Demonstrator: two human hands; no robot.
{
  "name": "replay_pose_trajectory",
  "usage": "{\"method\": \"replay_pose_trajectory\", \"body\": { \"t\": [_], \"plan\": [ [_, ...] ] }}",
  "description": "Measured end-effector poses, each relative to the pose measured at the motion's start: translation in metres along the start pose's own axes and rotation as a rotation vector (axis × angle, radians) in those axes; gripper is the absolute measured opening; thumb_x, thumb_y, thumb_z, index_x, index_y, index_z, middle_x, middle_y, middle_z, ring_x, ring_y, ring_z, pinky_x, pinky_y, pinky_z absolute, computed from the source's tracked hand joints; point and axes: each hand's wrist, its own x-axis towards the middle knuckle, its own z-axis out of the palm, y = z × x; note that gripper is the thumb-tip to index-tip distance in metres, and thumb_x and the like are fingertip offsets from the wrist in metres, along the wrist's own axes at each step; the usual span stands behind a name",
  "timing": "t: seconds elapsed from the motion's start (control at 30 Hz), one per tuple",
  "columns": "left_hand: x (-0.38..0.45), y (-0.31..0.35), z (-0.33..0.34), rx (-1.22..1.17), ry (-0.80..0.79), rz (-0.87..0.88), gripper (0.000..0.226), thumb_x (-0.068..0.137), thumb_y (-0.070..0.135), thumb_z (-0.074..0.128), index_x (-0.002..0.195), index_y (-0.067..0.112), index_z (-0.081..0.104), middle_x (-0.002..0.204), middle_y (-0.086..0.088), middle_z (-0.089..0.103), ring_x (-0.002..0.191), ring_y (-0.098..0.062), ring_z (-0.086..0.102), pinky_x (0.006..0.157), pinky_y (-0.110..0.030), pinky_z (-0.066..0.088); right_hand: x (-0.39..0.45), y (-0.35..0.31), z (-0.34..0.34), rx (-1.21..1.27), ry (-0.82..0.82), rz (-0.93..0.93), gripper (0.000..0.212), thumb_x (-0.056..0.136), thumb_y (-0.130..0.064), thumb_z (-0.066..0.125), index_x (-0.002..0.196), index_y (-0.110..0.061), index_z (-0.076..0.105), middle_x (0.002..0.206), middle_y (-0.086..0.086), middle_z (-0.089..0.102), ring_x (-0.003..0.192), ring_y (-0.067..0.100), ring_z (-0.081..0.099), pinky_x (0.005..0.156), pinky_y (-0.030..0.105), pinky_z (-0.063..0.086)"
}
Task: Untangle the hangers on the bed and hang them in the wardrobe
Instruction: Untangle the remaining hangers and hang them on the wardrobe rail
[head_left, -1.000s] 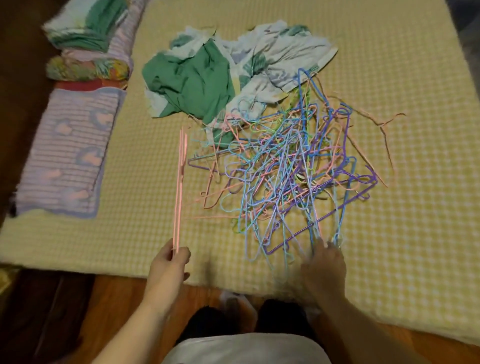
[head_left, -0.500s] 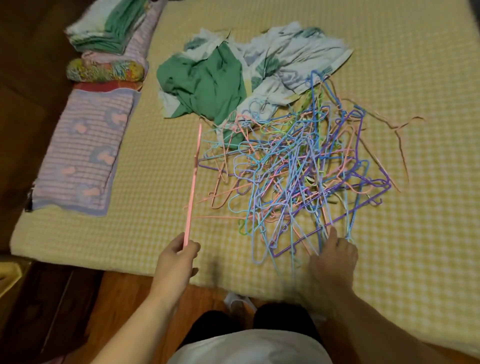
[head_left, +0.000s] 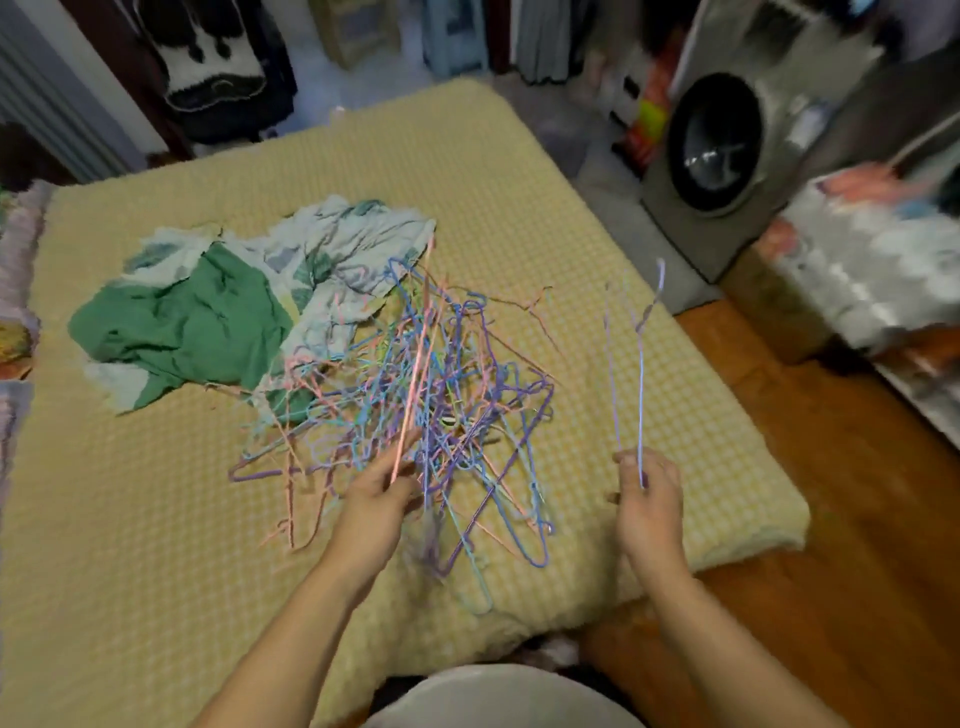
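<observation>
A tangled heap of thin wire hangers (head_left: 436, 395) in blue, purple, pink and green lies on the yellow bed (head_left: 156, 519). My left hand (head_left: 376, 496) grips the lower end of a pink hanger (head_left: 418, 358) held edge-on above the heap. To the right of the heap my right hand (head_left: 647, 493) pinches a blue-purple hanger (head_left: 640, 364), lifted clear of the pile with its hook pointing up. No wardrobe rail is in view.
A crumpled green and floral cloth (head_left: 218, 306) lies on the bed behind the heap. A grey front-loading washing machine (head_left: 727, 150) stands beyond the bed's far right corner. Wooden floor (head_left: 831, 519) runs along the right. Dark clothing (head_left: 218, 57) hangs at the back.
The camera has swung up and to the right. My right hand has left the heap's near edge and now holds a blue-purple hanger up. My left hand has carried the pink hanger over the heap.
</observation>
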Motion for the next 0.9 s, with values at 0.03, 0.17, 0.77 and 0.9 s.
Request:
{"method": "replay_pose_trajectory", "body": {
  "t": [0.03,0.17,0.77,0.9],
  "plan": [
    [0.005,0.011,0.009,0.022,-0.105,0.042,0.049,0.1,0.001,0.046,0.131,0.036,0.06,0.107,0.01,0.06,0.089,0.004,0.058,0.095,-0.035,0.05,-0.003,-0.007,-0.009,0.079,0.062,0.049,0.021,0.101,-0.022,0.049,0.098,-0.024,0.07,0.11,-0.007,0.055,0.09,-0.001,0.059,0.087,0.046,0.055],
    [0.012,0.032,0.05,0.085,-0.465,0.082,0.034,0.105,0.029,0.044,0.135,0.042,0.056,0.132,0.02,0.055,0.11,-0.002,0.057,0.088,-0.031,0.053,-0.038,-0.029,-0.049,0.456,0.182,0.245,0.025,0.099,-0.008,0.047,0.095,-0.021,0.069,0.088,-0.002,0.059,0.078,0.011,0.056,0.076,0.031,0.054],
    [-0.311,-0.034,0.178,0.7,-1.698,-0.119,0.036,0.095,0.017,0.045,0.122,0.032,0.064,0.098,-0.012,0.069,0.072,-0.023,0.057,0.065,-0.032,0.051,-0.55,0.02,-0.18,0.672,1.272,0.604,0.045,0.098,-0.007,0.047,0.138,-0.026,0.051,0.082,0.008,0.055,0.064,0.015,0.049,0.057,0.03,0.037],
    [-0.439,-0.035,0.198,0.752,-1.928,0.06,0.03,0.104,0.035,0.041,0.117,0.032,0.068,0.101,-0.009,0.07,0.091,-0.026,0.063,0.082,-0.037,0.05,-0.646,0.002,-0.228,0.762,1.527,0.461,0.045,0.101,-0.007,0.046,0.14,-0.029,0.047,0.102,0.004,0.057,0.078,0.017,0.054,0.062,0.029,0.035]
  ]
}}
